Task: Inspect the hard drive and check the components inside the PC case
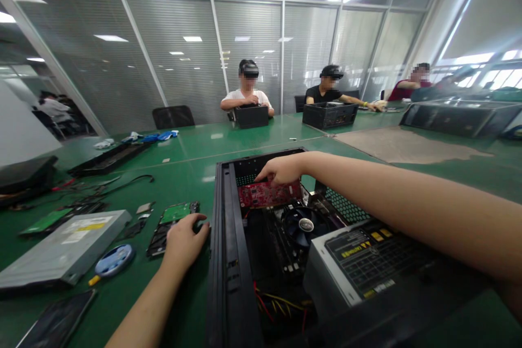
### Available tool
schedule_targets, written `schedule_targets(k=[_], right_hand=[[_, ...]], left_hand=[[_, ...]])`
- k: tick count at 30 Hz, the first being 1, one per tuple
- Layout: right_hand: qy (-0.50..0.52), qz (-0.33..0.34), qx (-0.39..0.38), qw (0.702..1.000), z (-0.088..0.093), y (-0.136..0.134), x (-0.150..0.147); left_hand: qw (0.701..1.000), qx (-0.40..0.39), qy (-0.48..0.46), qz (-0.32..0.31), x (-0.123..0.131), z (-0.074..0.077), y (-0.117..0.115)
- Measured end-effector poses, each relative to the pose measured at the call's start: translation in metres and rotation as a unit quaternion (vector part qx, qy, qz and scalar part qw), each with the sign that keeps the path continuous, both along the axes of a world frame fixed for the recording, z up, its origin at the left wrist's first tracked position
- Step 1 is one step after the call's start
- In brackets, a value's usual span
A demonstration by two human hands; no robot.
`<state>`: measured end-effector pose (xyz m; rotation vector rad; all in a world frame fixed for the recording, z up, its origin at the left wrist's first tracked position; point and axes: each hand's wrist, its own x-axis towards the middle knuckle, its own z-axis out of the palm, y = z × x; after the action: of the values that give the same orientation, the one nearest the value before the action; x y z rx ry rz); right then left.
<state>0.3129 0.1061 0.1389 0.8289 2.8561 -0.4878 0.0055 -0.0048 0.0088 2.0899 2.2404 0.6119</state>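
Reaching over the open black computer case (230, 261) that lies at the near edge of the green table (244, 138), the person's right hand (281, 169) has its fingers bent close together and closed on the top edge of the red card (267, 194). The card stands on edge by the case's far wall, just behind the round cooler fan (304, 224). A grey power supply (367, 261) fills the case's near right corner. The left hand (185, 239) rests palm down on the table, against the case's left wall. Its fingers curl over something small and dark; whether they grip it cannot be told. A bare hard drive (176, 212) lies just beyond it, and a silver optical drive (61, 250) lies towards the table's left edge.
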Motion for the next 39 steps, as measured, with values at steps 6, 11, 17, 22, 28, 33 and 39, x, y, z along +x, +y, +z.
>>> schedule_targets(k=[6, 11, 17, 22, 28, 33, 39], right_hand=[[-0.013, -0.019, 0.025, 0.999, 0.003, -0.003, 0.000], [-0.016, -0.017, 0.075, 0.997, 0.003, -0.003, 0.000], [-0.027, -0.045, 0.171, 0.984, 0.004, -0.002, -0.002], [-0.043, -0.058, 0.214, 0.974, 0.003, -0.001, -0.005], [-0.088, -0.102, 0.240, 0.961, -0.008, 0.000, -0.011], [-0.112, -0.121, 0.237, 0.958, -0.012, -0.001, -0.015], [-0.125, -0.122, 0.235, 0.956, -0.013, -0.002, -0.018]], left_hand=[[1.000, 0.000, 0.000, 0.005, 0.000, 0.000, 0.000], [1.000, -0.003, -0.005, 0.000, 0.001, 0.002, -0.001], [1.000, -0.010, -0.010, -0.001, 0.002, 0.005, -0.003], [1.000, -0.011, -0.013, 0.000, 0.002, 0.005, -0.003], [1.000, -0.011, -0.018, 0.004, 0.004, 0.008, -0.004], [1.000, -0.009, -0.022, 0.009, 0.005, 0.011, -0.005], [0.999, -0.004, -0.031, 0.011, 0.006, 0.013, -0.005]])
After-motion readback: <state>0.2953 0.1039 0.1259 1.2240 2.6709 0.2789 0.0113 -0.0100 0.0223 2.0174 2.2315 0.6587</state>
